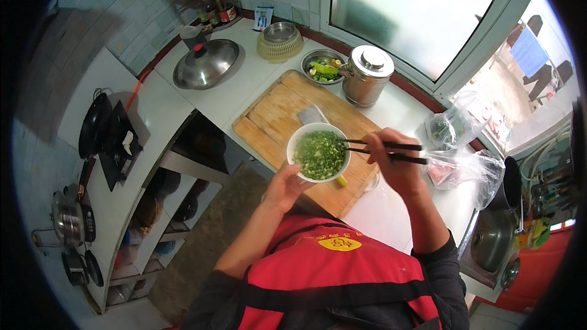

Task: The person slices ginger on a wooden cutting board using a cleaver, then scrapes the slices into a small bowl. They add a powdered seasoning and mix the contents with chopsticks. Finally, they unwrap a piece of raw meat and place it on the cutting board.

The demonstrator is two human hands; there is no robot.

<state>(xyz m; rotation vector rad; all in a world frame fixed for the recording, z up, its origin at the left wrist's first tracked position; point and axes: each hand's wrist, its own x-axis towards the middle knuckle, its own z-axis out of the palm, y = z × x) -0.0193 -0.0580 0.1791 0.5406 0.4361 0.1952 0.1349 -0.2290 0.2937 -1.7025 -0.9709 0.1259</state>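
My left hand (288, 188) grips a white bowl (290, 165) by its near left rim, above the wooden cutting board (270, 101). Chopped green vegetable (320, 153), with small pale bits among it, fills the bowl. In my right hand (396, 160) is a pair of black chopsticks (403, 146), their tips reaching the food at the bowl's right side. Just behind the bowl lies a cleaver (313, 114), its handle mostly hidden. A yellow object (342, 181) shows on the board past the bowl's near right edge.
Behind the board stand a metal bowl of vegetable pieces (321, 77) and a lidded steel container (369, 78). A domed wok lid (206, 64) and nested baskets (279, 43) are farther left. Plastic bags (458, 165) lie right, near the sink (490, 243). A black pan (94, 123) sits left.
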